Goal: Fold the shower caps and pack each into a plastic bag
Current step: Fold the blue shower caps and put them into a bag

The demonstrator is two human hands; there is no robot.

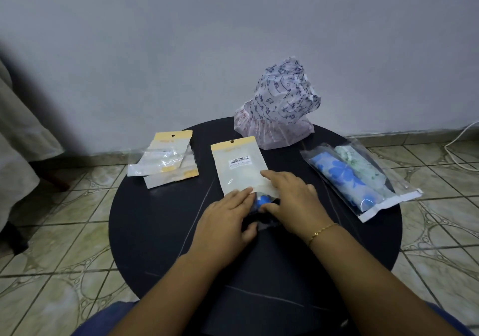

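Note:
A plastic bag [238, 172] with a yellow header and a barcode label lies flat in the middle of the round black table [155, 232]. At its near, open end a folded dark shower cap [261, 200] with blue print sits partly inside. My left hand [223, 221] holds the cap's near part, fingers reaching to the bag's mouth and thumb tucked under. My right hand [295, 198] lies on the bag's lower right corner and pinches its edge with the thumb. Most of the cap is hidden by both hands.
Unfolded patterned shower caps [280, 107] are heaped at the table's far edge by the wall. A clear bag [357, 180] with folded blue and green caps lies at the right. Empty bags [166, 159] are stacked at the left. A white cable [456, 141] runs over the tiled floor.

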